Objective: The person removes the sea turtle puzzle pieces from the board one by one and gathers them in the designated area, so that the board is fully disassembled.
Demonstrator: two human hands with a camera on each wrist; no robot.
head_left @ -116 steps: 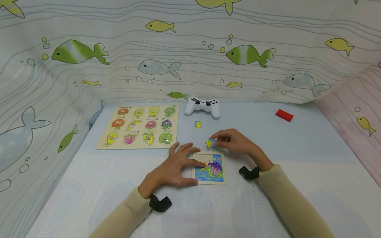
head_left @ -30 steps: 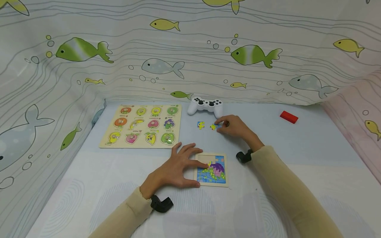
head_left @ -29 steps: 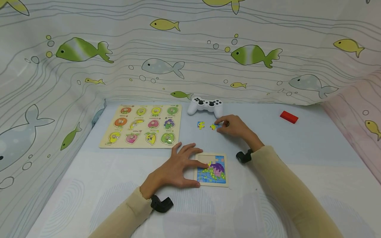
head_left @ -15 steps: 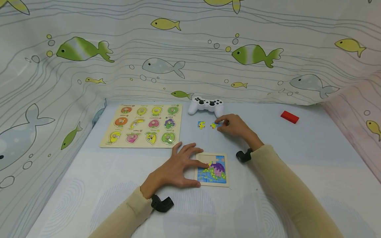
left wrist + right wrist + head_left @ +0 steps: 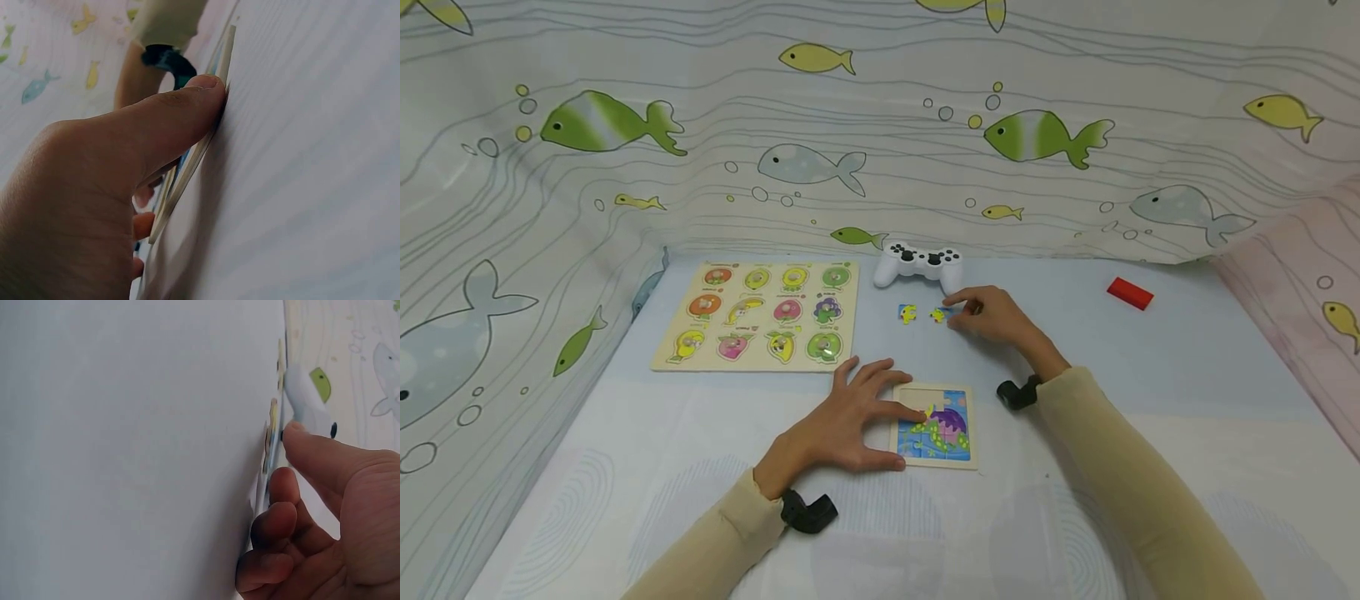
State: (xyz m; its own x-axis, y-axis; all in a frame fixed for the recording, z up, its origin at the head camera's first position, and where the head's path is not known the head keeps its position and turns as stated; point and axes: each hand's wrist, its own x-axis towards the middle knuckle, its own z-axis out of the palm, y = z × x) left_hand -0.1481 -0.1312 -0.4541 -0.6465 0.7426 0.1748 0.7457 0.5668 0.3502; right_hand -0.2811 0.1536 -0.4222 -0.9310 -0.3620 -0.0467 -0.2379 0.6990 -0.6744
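Note:
My left hand lies spread over the left side of a small wooden jigsaw puzzle with a purple and green picture. Its index finger reaches onto the picture, and in the left wrist view the thumb presses at the tray's edge. The upper left of the tray shows bare wood. Farther back, my right hand pinches a blue and yellow puzzle piece low at the table, its right part hidden by the fingers. The right wrist view shows this piece edge-on beside the thumb. Another blue and yellow piece lies just left.
A white game controller lies right behind the pieces, close to my right hand. A wooden fruit board is at the back left. A red block sits at the back right. Fish-patterned cloth walls the table's back and sides.
Since the oldest frame, my right hand has carried its piece from just behind the puzzle tray back beside the other piece. Over the last second both hands stay nearly still.

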